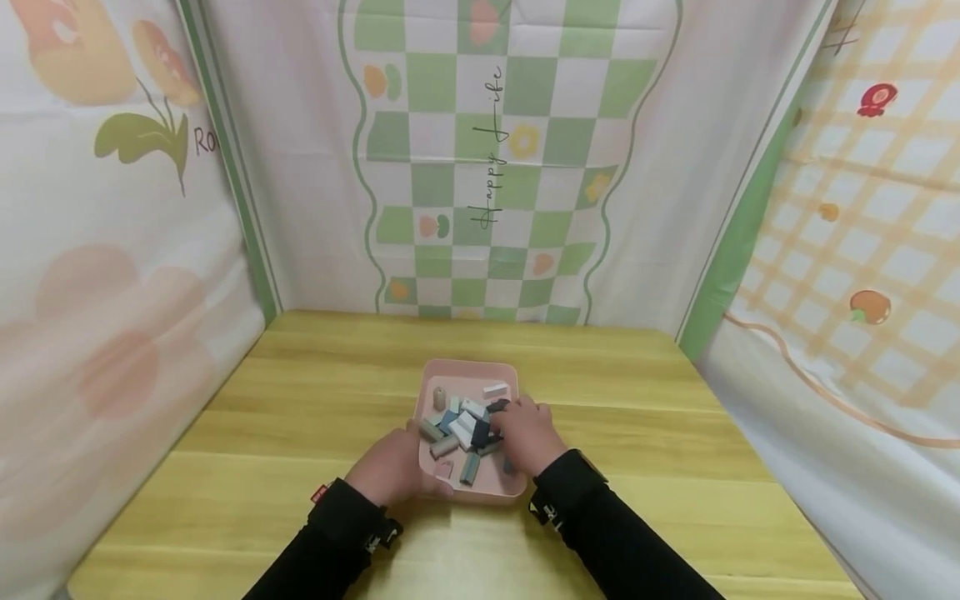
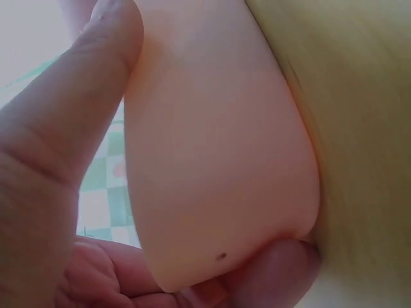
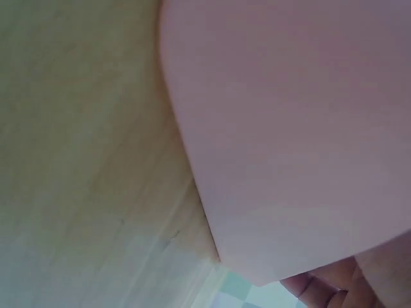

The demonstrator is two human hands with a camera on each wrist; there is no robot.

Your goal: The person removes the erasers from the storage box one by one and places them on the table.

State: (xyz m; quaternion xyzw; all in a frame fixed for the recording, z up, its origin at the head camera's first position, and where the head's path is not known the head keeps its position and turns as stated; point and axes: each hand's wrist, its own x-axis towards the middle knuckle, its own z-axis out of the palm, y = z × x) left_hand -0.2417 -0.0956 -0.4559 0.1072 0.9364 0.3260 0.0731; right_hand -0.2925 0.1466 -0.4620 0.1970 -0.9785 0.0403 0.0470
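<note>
A pink tray [image 1: 468, 372] with a raised rim stands on the wooden table, holding a heap of small blocks in white, blue, beige and dark grey. My left hand [image 1: 393, 467] grips its near left side. In the left wrist view the thumb [image 2: 96, 58] lies along the rim and a fingertip [image 2: 276, 273] presses the outer wall. Over the right side of the tray, my right hand [image 1: 528, 433] reaches in with bent fingers among the dark blocks [image 1: 481, 432]. Its fingertips are partly hidden, and I cannot tell whether they pinch a block.
The wooden table [image 1: 637, 375] extends around the tray on all sides. Behind it hangs a green-and-white checked cloth [image 1: 450, 137], and printed curtains [image 1: 127, 358] flank the left and right edges. A white block [image 1: 495, 390] lies near the tray's far right corner.
</note>
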